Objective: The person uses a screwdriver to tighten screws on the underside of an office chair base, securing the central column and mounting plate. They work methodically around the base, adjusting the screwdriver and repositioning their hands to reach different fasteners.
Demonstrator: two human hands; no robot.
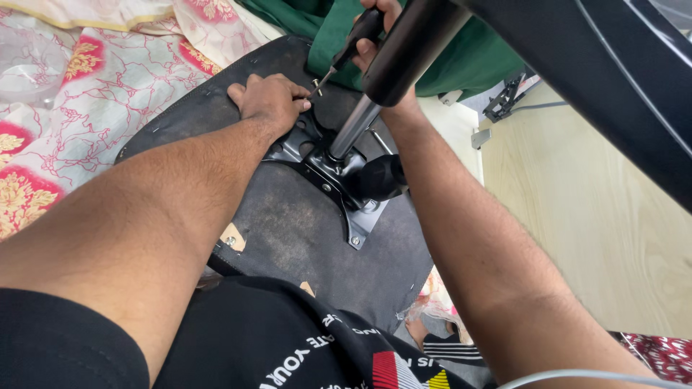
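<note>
An upturned office chair seat (295,223) lies in front of me, its black fabric underside facing up. A black metal mounting plate (339,184) is fixed on it, with a silver gas cylinder (353,126) rising into a black tube (407,47). My left hand (270,101) rests palm down at the plate's far corner, fingers by a screw. My right hand (375,36) grips a black-handled screwdriver (346,54) whose tip points down at that corner, just right of my left fingers. A round black knob (382,176) sits beside the plate.
A pink and white floral sheet (86,108) covers the surface at left. Green cloth (468,57) lies at the back. A wooden floor (577,216) spreads at right under a black chair base leg (613,79). A bare foot (418,331) shows below the seat.
</note>
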